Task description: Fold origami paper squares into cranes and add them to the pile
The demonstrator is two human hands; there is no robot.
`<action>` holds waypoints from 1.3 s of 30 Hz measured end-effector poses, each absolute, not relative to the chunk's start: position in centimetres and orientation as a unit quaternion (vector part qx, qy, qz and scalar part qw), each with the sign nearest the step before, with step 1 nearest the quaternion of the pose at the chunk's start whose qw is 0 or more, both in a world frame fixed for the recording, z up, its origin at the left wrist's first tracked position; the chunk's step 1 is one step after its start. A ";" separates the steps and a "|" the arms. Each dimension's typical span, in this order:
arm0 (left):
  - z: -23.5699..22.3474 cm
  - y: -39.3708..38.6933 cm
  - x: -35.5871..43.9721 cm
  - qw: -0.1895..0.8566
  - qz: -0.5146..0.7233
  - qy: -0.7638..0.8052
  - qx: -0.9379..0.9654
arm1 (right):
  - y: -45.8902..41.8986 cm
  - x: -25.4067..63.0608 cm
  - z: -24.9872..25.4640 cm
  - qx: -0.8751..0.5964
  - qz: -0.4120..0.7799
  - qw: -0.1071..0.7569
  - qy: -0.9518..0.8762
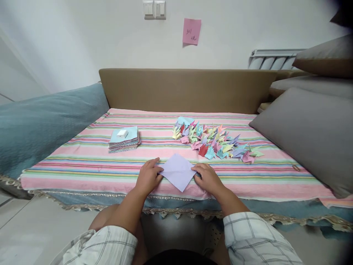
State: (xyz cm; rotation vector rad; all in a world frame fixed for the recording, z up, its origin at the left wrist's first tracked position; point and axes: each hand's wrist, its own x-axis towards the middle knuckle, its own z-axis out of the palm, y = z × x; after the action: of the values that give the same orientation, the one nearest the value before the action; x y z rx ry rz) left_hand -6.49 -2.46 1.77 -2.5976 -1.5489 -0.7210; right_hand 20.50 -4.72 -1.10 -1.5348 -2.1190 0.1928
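A pale purple square of origami paper (pixel 178 175) is turned like a diamond just above the striped cloth, with a crease running across its middle. My left hand (pixel 149 176) pinches its left corner between thumb and fingers. At the opposite corner, my right hand (pixel 207 178) grips the paper the same way. Beyond the right hand lies a cluster of folded paper cranes (pixel 217 141) in many colours. Left of my hands sits a stack of square coloured paper (pixel 124 141) with a small white block (pixel 122 133) on top.
A striped pink cloth (pixel 82 158) covers the sofa seat, backed by a brown backrest (pixel 182 90). Grey cushions (pixel 306 132) pile up at the right; a blue-covered armrest (pixel 52 114) bounds the left. A pink note (pixel 192 31) hangs on the wall.
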 end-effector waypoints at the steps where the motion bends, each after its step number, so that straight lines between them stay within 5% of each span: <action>1: 1.8 -2.4 -6.5 0.004 -0.238 -0.498 -0.834 | -4.6 20.5 -1.1 -0.565 0.069 0.263 -0.779; 11: 2.7 -2.0 -6.2 -0.264 -0.431 -0.485 -0.714 | -4.4 20.7 0.2 -0.540 0.131 0.466 -0.689; 19: 4.6 -2.4 -3.7 -0.562 -0.558 -0.430 -0.433 | -3.6 19.1 1.3 -0.465 0.351 0.636 -0.507; 22: 4.0 -1.6 -3.0 -0.555 -0.551 -0.474 -0.405 | -2.8 19.2 0.8 -0.522 0.312 0.613 -0.504; 28: 1.3 0.6 -3.2 -0.414 -0.493 -0.594 -0.483 | -3.5 18.3 0.4 -0.557 0.032 0.458 -0.692; 33: 0.6 1.3 -3.4 -0.374 -0.473 -0.615 -0.507 | -4.2 15.8 0.4 -0.538 0.006 0.297 -0.789; 39: 0.6 1.0 -3.3 -0.378 -0.472 -0.592 -0.533 | -3.9 14.5 -0.2 -0.567 0.003 0.241 -0.788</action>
State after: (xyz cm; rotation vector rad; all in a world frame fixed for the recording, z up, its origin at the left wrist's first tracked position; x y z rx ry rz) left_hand -3.27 0.98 0.63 -2.2531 -2.5048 -1.9966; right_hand 14.45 -3.93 -0.21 -1.5509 -2.1542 0.0083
